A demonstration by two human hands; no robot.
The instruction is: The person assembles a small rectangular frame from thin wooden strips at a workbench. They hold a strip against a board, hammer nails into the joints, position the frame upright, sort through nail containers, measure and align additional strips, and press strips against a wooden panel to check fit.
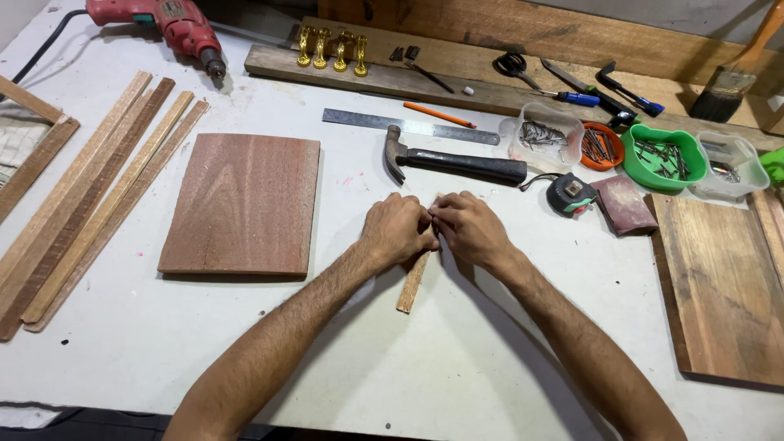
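My left hand and my right hand meet at the middle of the white table, fingertips pinched together over the top end of a short thin wooden strip. The strip lies on the table and runs down towards me from under the fingers. Both hands grip it; whether something small is also held between the fingertips I cannot tell. A claw hammer with a black handle lies just beyond my hands.
A reddish wood board lies left of my hands, long wood strips farther left. A steel ruler, orange pencil, tape measure, tubs of nails, red drill, brush and plank surround them.
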